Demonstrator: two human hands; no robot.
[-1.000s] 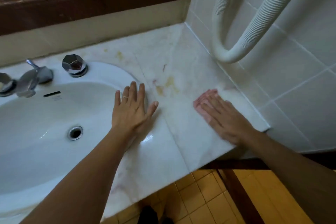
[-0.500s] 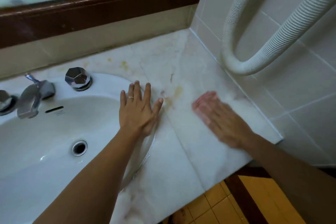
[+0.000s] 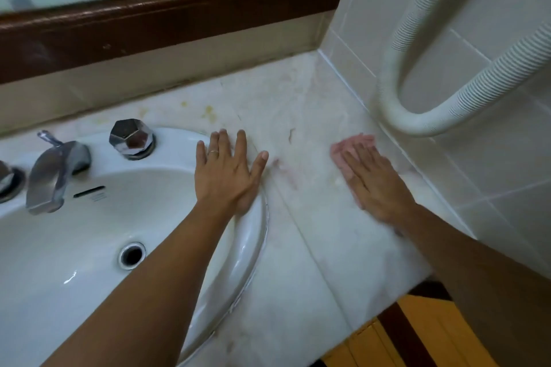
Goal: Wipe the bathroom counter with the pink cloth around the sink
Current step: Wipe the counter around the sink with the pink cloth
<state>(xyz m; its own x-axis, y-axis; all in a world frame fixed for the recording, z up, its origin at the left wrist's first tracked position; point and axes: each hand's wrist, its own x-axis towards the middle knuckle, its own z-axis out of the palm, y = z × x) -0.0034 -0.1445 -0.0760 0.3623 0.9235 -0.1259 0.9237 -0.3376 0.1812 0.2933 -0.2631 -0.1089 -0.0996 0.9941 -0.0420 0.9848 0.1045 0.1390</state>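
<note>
The pink cloth [image 3: 348, 146] lies flat on the pale marble counter [image 3: 313, 247], right of the sink and close to the tiled side wall. My right hand [image 3: 375, 185] presses down on it with straight fingers and covers most of it. Only the cloth's far edge shows beyond the fingertips. My left hand [image 3: 226, 173], a ring on one finger, rests flat with spread fingers on the right rim of the white sink [image 3: 59, 247]. Yellowish and reddish stains mark the counter between and behind the hands.
A chrome faucet [image 3: 53, 173] and a faceted chrome knob [image 3: 131, 137] stand at the sink's back. A white ribbed hose [image 3: 447, 110] loops down the tiled wall [image 3: 492, 173] above the counter's right side. A dark-framed mirror [image 3: 149, 18] runs behind. The counter's front edge drops to yellow floor tiles [image 3: 417, 337].
My right hand has slid the cloth along the counter toward the wall, after a blurred stroke half a second ago. The left hand stays on the sink rim. The view has shifted.
</note>
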